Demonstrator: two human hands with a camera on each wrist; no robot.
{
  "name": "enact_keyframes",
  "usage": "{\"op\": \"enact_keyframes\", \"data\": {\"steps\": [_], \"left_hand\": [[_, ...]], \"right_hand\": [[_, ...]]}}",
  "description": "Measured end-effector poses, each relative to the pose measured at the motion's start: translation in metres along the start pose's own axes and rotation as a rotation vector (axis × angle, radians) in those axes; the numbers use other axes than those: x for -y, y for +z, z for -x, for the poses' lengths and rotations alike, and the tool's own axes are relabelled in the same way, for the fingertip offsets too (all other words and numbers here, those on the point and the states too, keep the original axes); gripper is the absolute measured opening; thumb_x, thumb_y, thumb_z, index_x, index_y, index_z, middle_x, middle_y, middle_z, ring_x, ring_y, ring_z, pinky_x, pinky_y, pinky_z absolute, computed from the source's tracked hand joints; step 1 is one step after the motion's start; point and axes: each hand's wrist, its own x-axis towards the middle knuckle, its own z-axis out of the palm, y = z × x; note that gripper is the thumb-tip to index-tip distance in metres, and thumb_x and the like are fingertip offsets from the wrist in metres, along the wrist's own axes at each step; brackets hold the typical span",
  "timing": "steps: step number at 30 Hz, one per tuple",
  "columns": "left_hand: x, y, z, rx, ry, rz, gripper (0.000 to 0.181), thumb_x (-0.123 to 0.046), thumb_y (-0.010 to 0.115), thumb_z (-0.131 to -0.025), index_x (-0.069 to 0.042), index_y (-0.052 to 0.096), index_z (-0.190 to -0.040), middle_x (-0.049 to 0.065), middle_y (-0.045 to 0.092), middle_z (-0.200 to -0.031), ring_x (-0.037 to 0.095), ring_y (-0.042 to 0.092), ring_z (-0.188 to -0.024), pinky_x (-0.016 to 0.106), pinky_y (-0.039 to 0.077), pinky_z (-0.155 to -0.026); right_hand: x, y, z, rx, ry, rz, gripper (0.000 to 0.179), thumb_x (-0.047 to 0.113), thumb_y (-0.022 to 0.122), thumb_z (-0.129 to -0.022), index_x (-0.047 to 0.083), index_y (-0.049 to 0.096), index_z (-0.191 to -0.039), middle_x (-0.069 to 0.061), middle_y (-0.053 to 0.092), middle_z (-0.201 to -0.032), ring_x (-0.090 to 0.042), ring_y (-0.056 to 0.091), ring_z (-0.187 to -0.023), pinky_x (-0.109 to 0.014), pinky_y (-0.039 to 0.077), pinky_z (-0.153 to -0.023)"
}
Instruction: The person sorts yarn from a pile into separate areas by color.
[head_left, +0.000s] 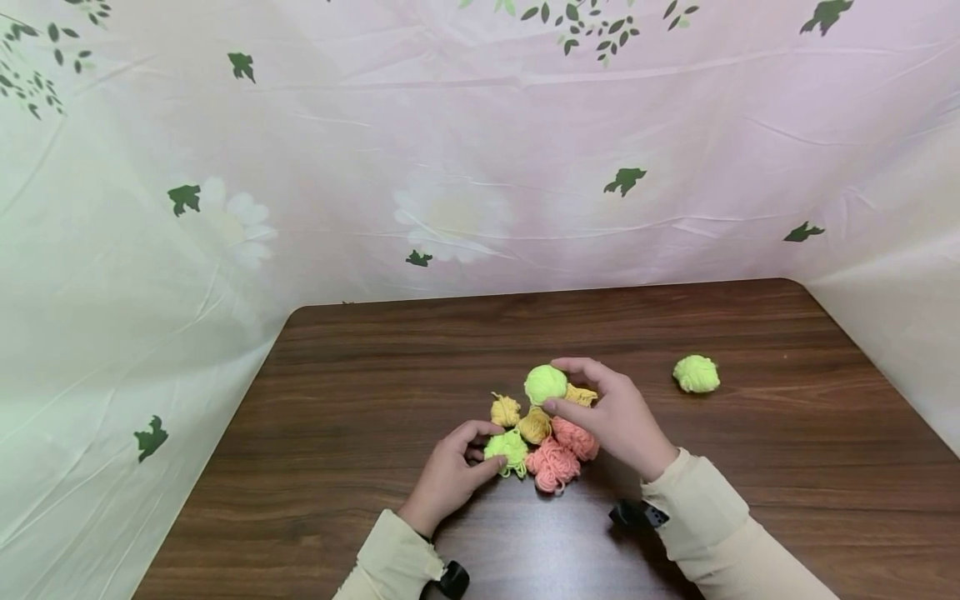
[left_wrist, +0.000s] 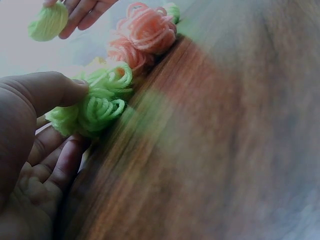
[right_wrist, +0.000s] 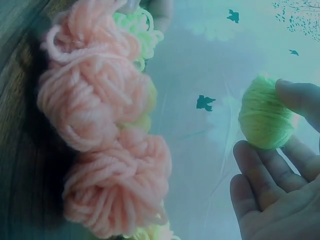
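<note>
My right hand [head_left: 621, 417] pinches a smooth lime-green yarn ball [head_left: 545, 385] between thumb and fingers. In the right wrist view, that ball [right_wrist: 266, 112] is held up off the table, beside the cluster. At the cluster's left side, my left hand [head_left: 448, 471] holds a looser, loopy green yarn ball [head_left: 507, 452], its thumb laid against the strands [left_wrist: 102, 97]. Between the hands lie a mustard yarn ball [head_left: 535, 426], a pale yellow one [head_left: 506, 410] and coral-pink yarn balls [head_left: 553, 465]. Another yellow yarn ball [head_left: 581, 396] is partly hidden behind my right hand.
A separate lime-green yarn ball [head_left: 697, 374] sits to the right on the dark wood table [head_left: 360, 358]. A pale cloth [head_left: 337, 167] printed with leaves and flowers hangs behind the table and down its sides.
</note>
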Motion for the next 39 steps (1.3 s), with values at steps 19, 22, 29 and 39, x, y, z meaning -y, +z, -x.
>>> {"op": "enact_keyframes", "data": {"steps": [19, 22, 29, 39], "left_hand": [[-0.001, 0.0, 0.0, -0.001, -0.012, -0.003, 0.032, -0.025, 0.072, -0.082, -0.026, 0.06, -0.112, -0.008, 0.059, -0.104, 0.009, 0.057, -0.085, 0.025, 0.05, -0.073], [-0.001, 0.0, 0.0, 0.003, -0.014, 0.0, 0.032, -0.026, 0.072, -0.082, -0.027, 0.06, -0.112, -0.008, 0.059, -0.104, 0.01, 0.057, -0.085, 0.025, 0.05, -0.073], [-0.001, 0.0, 0.001, 0.002, -0.01, -0.008, 0.032, -0.026, 0.072, -0.082, -0.025, 0.061, -0.112, -0.008, 0.059, -0.104, 0.009, 0.057, -0.085, 0.025, 0.05, -0.073], [0.002, 0.001, 0.001, 0.012, -0.008, -0.023, 0.032, -0.03, 0.071, -0.083, -0.028, 0.06, -0.112, -0.008, 0.059, -0.104, 0.009, 0.057, -0.084, 0.025, 0.049, -0.073]], "right_hand": [[-0.003, -0.014, 0.012, -0.033, -0.004, 0.064, 0.047, 0.035, 0.075, -0.078, 0.024, 0.058, -0.12, 0.006, 0.063, -0.108, -0.015, 0.058, -0.095, -0.031, 0.049, -0.073], [-0.007, -0.017, 0.012, -0.039, -0.023, 0.056, 0.047, 0.037, 0.075, -0.077, 0.025, 0.058, -0.12, 0.007, 0.064, -0.108, -0.015, 0.06, -0.096, -0.029, 0.049, -0.074], [-0.008, -0.032, 0.01, -0.065, -0.052, 0.039, 0.046, 0.03, 0.075, -0.078, 0.02, 0.058, -0.121, 0.005, 0.063, -0.109, -0.014, 0.06, -0.096, -0.024, 0.05, -0.076], [-0.012, -0.051, 0.01, -0.072, -0.005, 0.013, 0.048, 0.028, 0.076, -0.078, 0.022, 0.057, -0.121, 0.004, 0.062, -0.109, -0.013, 0.061, -0.097, -0.023, 0.051, -0.074]]}}
